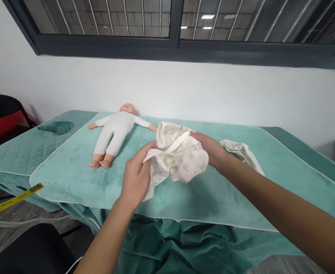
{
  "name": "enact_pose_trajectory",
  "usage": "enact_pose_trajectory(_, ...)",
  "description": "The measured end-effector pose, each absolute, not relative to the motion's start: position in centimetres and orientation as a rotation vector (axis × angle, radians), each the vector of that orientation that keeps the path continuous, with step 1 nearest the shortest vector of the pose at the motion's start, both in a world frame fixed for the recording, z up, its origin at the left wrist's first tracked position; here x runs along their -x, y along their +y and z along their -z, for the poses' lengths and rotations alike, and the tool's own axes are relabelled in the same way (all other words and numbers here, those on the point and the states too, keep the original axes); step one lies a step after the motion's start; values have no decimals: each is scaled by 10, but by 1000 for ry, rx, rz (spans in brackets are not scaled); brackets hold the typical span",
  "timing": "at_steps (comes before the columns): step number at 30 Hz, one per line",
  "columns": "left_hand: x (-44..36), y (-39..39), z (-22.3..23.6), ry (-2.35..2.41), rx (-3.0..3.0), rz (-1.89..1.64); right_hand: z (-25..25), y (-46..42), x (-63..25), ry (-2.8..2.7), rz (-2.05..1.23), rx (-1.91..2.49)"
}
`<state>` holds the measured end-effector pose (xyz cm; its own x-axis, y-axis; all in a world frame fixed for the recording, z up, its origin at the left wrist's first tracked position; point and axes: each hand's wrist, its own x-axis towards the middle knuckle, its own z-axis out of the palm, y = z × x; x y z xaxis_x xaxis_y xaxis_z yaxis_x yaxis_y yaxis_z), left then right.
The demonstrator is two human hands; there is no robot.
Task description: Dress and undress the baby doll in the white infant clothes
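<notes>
A white baby garment (pixel 181 156) with a faint print hangs bunched above the bed, held up between both hands. My left hand (pixel 137 173) pinches its near left edge. On the far right side, my right hand (pixel 208 148) grips the cloth, its fingertips partly hidden behind the folds. To the left, a baby doll (pixel 116 127) in a white bodysuit lies on its back, arms spread and feet towards me. Its hand on the right lies close to the garment. Another printed white cloth piece (pixel 241 152) lies crumpled beyond my right forearm.
A green padded cover (pixel 78 182) spreads over the massage bed, which has a face hole (pixel 56 128) at its left end. Behind it rise a white wall (pixel 184 91) and a barred window. Black chairs (pixel 33 251) and a yellow tag (pixel 16 199) are at the left.
</notes>
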<state>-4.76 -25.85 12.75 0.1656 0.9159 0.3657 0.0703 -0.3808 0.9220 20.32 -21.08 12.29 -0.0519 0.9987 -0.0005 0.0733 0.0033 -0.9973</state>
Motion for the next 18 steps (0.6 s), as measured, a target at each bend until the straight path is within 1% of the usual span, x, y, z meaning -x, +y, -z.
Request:
enact_pose_trajectory(2, 47, -273, -130, 806, -1749, -1019, -118, -206, -205, -1095, -1321, 1171)
enact_pose_trajectory(5, 45, -292, -139, 440, -1886, -366, -122, -206, -202, -936, -1388, 1103)
enact_pose_trajectory(6, 44, -295, -141, 376, -1900, -234, -126, -208, -200, -940, -1387, 1091)
enact_pose_trajectory(7, 42, -297, -142, 370, -1909, -188, -130, -211, -198, -957, -1383, 1077)
enact_pose_trajectory(8, 40, -296, -142, 421, -1912, -232, -135, -214, -195, -982, -1380, 1063)
enact_pose_trajectory(9, 38, -293, -141, 521, -1906, -357, -140, -217, -192, -1012, -1379, 1052)
enact_pose_trajectory(12, 26, -273, -129, 877, -1817, -943, -155, -226, -180, -1110, -1413, 1022)
enact_pose_trajectory(14, 17, -255, -116, 1023, -1746, -1272, -165, -232, -171, -1168, -1444, 955)
enact_pose_trajectory(16, 8, -238, -101, 1126, -1660, -1396, -176, -236, -162, -1213, -1433, 844)
enact_pose_trajectory(18, 0, -225, -86, 1194, -1581, -1364, -188, -237, -156, -1239, -1370, 761)
